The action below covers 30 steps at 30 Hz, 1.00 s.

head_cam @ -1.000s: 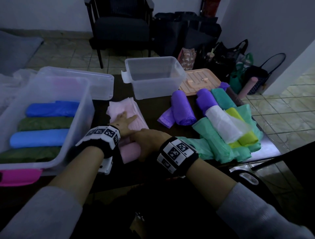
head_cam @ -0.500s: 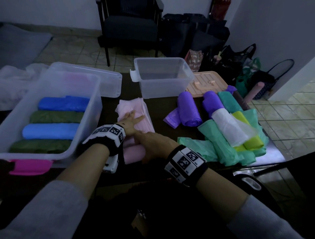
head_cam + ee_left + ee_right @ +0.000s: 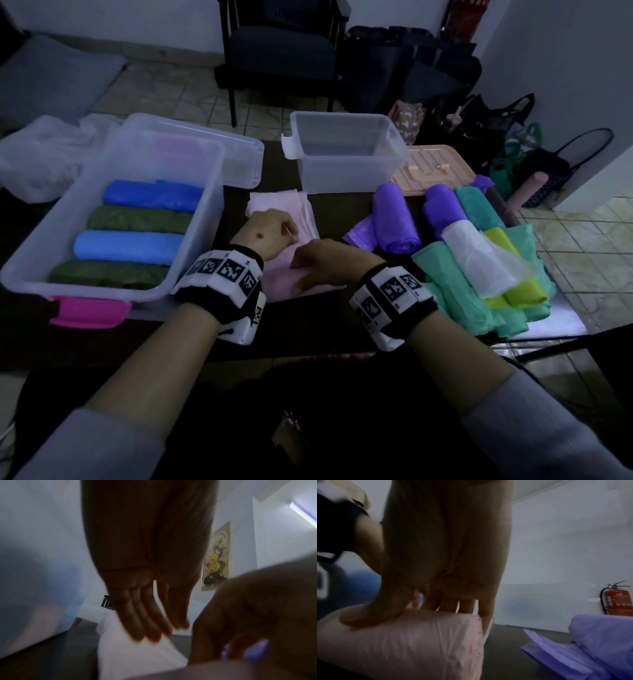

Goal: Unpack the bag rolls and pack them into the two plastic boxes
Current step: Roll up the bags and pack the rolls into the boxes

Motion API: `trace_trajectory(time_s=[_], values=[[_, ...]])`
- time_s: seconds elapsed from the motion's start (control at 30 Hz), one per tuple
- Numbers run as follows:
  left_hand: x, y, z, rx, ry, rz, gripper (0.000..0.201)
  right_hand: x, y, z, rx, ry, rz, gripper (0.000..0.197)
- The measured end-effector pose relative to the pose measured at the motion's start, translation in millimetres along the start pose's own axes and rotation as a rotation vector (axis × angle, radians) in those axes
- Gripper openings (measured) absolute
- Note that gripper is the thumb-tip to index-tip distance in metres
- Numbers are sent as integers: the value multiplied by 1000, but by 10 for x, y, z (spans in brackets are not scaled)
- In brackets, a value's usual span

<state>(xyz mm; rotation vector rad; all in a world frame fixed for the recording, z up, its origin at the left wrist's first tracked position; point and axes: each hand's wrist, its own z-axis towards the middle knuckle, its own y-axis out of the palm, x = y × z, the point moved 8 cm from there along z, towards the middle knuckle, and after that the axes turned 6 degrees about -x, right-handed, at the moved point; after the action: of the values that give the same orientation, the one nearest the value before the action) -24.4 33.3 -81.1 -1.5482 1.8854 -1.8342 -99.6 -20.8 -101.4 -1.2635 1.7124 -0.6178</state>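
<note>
A pink bag roll (image 3: 281, 282) (image 3: 419, 642) lies on the dark table (image 3: 308, 329) in front of me, its flat unrolled tail (image 3: 301, 209) (image 3: 137, 655) stretching away. My right hand (image 3: 318, 263) (image 3: 436, 588) grips the rolled part, thumb on the near side and fingers over the far side. My left hand (image 3: 270, 233) (image 3: 149, 626) rests with straight fingers on the flat tail. The large clear box (image 3: 202, 219) at the left holds two blue and two green rolls. The small clear box (image 3: 346, 168) at the back centre holds nothing.
Loose rolls lie in a pile at the right: purple (image 3: 394, 219), teal (image 3: 455, 284), white (image 3: 479, 260), yellow (image 3: 524, 291). A clear lid (image 3: 239, 157) sits behind the large box, a peach lid (image 3: 435, 164) beside the small one. A chair and bags stand beyond the table.
The pink roll has been pushed a little further away over its tail, which looks shorter. Both hands moved with it, and the view shifted.
</note>
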Motion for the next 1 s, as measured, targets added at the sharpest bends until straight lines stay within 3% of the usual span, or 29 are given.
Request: trace_trajectory(time_s=[0.1, 0.2, 0.3, 0.4, 0.6, 0.67, 0.77, 0.9, 1.0], values=[[-46, 81, -154, -130, -87, 30, 24, 100, 4, 106, -56, 44, 63, 47], [-106, 101, -264, -197, -88, 75, 30, 159, 30, 170, -79, 69, 66, 45], [-146, 195, -324, -285, -77, 88, 49, 201, 27, 188, -30, 91, 176, 40], [-157, 249, -328, -287, -67, 121, 64, 214, 3, 188, 34, 117, 168, 36], [-149, 282, -292, -381, -94, 195, 58, 125, 84, 135, 25, 162, -35, 39], [-139, 319, -276, -418, -107, 212, 54, 52, 48, 43, 145, 150, -112, 35], [-132, 370, -267, -437, -122, 195, 45, -76, 29, -168, 284, 56, -2, 24], [-136, 396, -289, -480, -86, 187, 42, -59, 132, -313, 152, 6, 64, 45], [-123, 368, -297, -481, -88, 163, 53, 26, 124, -317, 120, -5, 120, 54]])
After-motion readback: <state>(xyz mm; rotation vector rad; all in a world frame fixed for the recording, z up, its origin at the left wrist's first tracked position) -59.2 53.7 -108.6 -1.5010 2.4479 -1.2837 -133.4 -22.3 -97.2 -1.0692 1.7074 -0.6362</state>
